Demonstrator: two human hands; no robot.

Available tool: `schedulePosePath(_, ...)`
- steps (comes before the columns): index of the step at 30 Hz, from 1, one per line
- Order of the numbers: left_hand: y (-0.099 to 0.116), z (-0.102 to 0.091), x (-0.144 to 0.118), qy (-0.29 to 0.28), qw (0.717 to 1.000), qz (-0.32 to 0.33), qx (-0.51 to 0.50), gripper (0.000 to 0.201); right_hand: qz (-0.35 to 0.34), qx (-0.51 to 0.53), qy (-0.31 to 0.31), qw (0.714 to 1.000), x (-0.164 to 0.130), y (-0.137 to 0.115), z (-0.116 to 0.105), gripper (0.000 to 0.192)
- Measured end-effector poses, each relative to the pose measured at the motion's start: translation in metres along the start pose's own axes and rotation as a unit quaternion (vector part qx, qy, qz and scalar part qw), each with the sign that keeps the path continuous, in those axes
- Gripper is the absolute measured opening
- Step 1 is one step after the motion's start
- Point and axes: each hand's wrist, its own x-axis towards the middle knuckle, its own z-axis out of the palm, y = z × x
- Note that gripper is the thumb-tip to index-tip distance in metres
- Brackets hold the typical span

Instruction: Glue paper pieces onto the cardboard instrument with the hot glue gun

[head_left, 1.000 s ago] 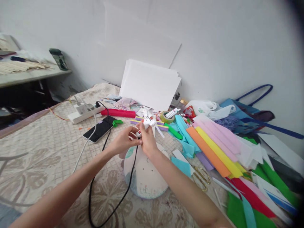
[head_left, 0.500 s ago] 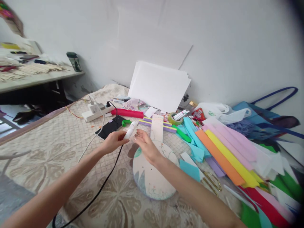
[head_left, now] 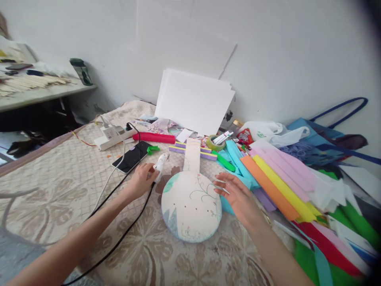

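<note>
My left hand (head_left: 143,179) is closed around the lower end of a slim white corded hand tool (head_left: 161,163). The tool's tip points away from me, and a black cord (head_left: 139,216) trails from its base. To its right lies a white lute-shaped board (head_left: 190,214) with a round body, a straight neck, painted leaves and vines, and a row of small dots. Purple-and-yellow strips (head_left: 208,156) stick out on both sides of the neck. My right hand (head_left: 235,194) hovers by the board's right edge, fingers apart, holding nothing.
A black phone (head_left: 133,155) and a white power strip (head_left: 111,139) lie left. Behind are a red roll (head_left: 154,138), a tape roll (head_left: 216,143) and white sheets (head_left: 195,101) against the wall. Coloured paper (head_left: 269,186) is heaped at right, near a blue bag (head_left: 309,139).
My right hand has moved right, away from the white tool, to the board's right edge, its fingers spread. My left hand stays at the tool. The view has shifted slightly.
</note>
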Motion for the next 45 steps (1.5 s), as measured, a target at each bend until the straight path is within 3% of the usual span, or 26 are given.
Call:
schedulePosePath(6,-0.001,0.011,-0.006,0.030,0.999,-0.025,0.022,0.040,-0.015,-0.006,0.067,0.998,-0.014,0.009,-0.040,0.025)
schedulePosePath(12,0.003,0.012,-0.005,0.046,0.998,-0.031,0.031,0.049,-0.046,-0.111,0.073,0.990,-0.026,0.029,-0.056,0.024)
schedulePosePath(16,0.014,0.001,-0.018,0.129,0.988,-0.011,0.088,0.050,-0.078,-0.197,0.042,0.976,-0.023,0.034,-0.060,0.024)
schedulePosePath(20,0.038,-0.011,-0.050,0.205,0.974,-0.001,0.095,0.045,-0.108,-0.250,0.010,0.962,0.000,0.032,-0.060,0.026)
schedulePosePath(21,0.045,-0.011,-0.059,0.190,0.979,-0.004,0.079,0.043,-0.116,-0.264,-0.004,0.958,0.009,0.033,-0.059,0.026)
schedulePosePath(24,0.060,-0.003,-0.086,0.070,0.997,-0.028,-0.008,0.037,-0.136,-0.343,-0.047,0.928,0.039,0.036,-0.051,0.029)
schedulePosePath(28,0.062,0.017,-0.105,-0.026,0.993,-0.043,-0.109,0.040,-0.139,-0.374,-0.075,0.914,0.075,0.043,-0.032,0.027)
schedulePosePath(32,0.054,0.030,-0.104,-0.039,0.987,-0.090,-0.129,0.047,-0.140,-0.392,-0.092,0.904,0.088,0.049,-0.016,0.025)
schedulePosePath(37,0.054,0.036,-0.100,-0.025,0.978,-0.094,-0.186,0.043,-0.125,-0.366,-0.098,0.917,0.078,0.049,-0.008,0.027)
schedulePosePath(41,0.064,0.035,-0.099,-0.032,0.936,-0.114,-0.331,0.043,-0.134,-0.330,-0.076,0.931,0.065,0.037,-0.010,0.028)
schedulePosePath(45,0.077,0.032,-0.088,0.003,0.901,-0.152,-0.405,0.047,-0.167,-0.297,-0.034,0.939,0.053,0.017,-0.013,0.030)
